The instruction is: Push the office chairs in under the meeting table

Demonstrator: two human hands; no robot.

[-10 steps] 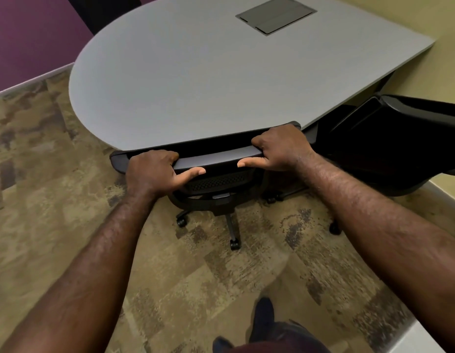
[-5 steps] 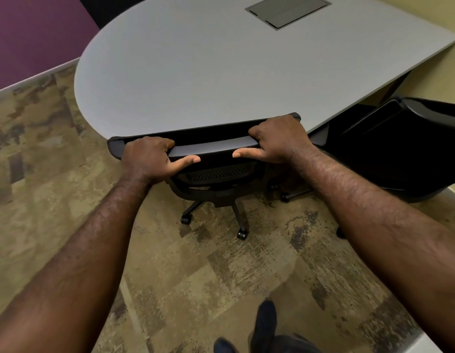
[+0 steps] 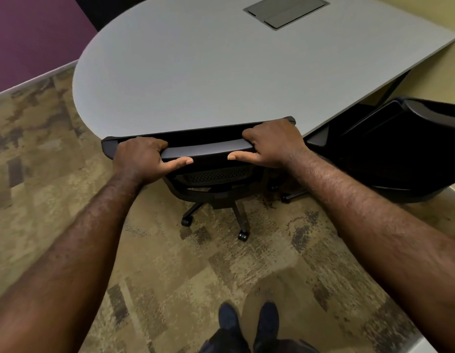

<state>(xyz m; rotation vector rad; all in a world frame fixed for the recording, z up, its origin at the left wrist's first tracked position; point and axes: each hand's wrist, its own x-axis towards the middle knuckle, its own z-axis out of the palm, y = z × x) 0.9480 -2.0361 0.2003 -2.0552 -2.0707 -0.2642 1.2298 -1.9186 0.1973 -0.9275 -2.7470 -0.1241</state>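
A black office chair stands against the near edge of the grey meeting table, its seat hidden beneath the tabletop. My left hand grips the left part of the backrest's top bar. My right hand grips the right part of the same bar. Both thumbs lie along the bar's near face. The chair's star base and two castors show on the carpet below. A second black office chair stands to the right, angled, beside the table's straight edge.
A grey cable hatch is set into the tabletop at the back. A purple wall runs along the far left, a yellow wall on the right. My shoes stand on patterned brown carpet behind the chair.
The chair has rolled a little further toward the table with both hands still on its backrest. My view has shifted so that both shoes show.
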